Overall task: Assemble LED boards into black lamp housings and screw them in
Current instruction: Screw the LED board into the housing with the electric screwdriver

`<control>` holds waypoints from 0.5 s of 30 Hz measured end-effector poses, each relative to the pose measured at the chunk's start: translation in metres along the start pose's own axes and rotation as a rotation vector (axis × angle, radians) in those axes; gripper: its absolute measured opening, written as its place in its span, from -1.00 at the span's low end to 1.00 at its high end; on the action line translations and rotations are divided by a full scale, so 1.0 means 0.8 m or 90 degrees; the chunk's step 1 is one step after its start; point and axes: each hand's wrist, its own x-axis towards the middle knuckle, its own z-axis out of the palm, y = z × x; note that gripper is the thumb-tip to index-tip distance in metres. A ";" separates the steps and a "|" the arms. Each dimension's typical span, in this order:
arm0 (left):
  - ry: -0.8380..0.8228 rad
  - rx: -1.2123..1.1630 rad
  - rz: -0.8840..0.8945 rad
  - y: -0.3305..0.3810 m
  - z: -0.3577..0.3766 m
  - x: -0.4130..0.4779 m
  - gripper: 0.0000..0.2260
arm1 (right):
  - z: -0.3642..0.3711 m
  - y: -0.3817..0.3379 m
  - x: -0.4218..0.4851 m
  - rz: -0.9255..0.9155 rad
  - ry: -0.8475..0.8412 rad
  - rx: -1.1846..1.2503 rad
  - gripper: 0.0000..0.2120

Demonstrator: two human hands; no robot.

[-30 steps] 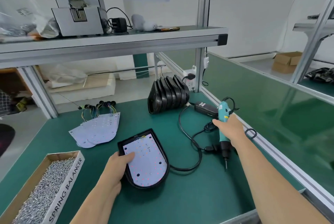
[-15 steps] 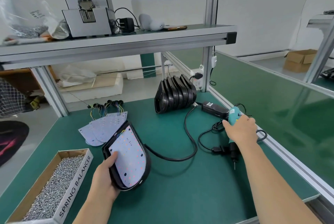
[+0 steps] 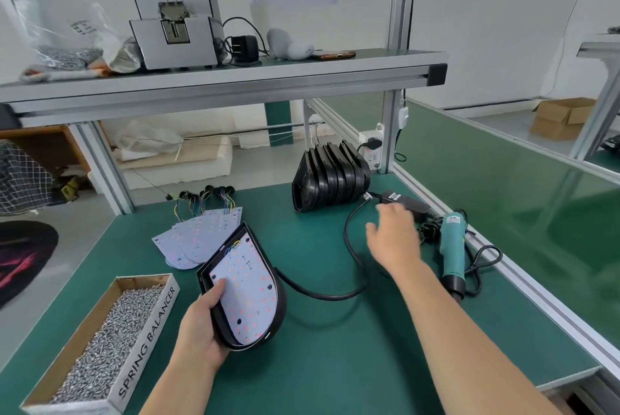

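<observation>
Head: left hand [image 3: 198, 327] holds housing [image 3: 282, 305] tilted (rounded end nearest).

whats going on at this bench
A person is fitting LED boards into black lamp housings. The left hand holds one housing tilted up off the mat, with a board seated in it. The right hand is open over the mat beside the screwdriver, which lies unheld. Spare housings, loose boards and a screw box wait nearby.

Cable [image 3: 322, 296] loops across mat [image 3: 335, 364] beside screwdriver [image 3: 453, 247], seemingly flat.
</observation>
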 end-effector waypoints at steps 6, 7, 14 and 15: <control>0.008 -0.013 0.003 0.000 -0.001 0.000 -0.67 | 0.042 -0.062 -0.019 0.037 -0.278 -0.118 -0.77; 0.011 -0.015 0.003 0.000 0.000 0.001 -0.68 | 0.042 -0.070 -0.023 0.033 -0.312 -0.119 -0.90; 0.015 0.036 0.046 -0.004 0.005 0.011 -0.86 | 0.054 -0.095 -0.089 0.123 -0.462 0.524 -0.73; 0.016 0.060 0.072 -0.007 0.009 0.012 -0.90 | 0.055 -0.094 -0.100 0.134 -0.490 0.611 -0.61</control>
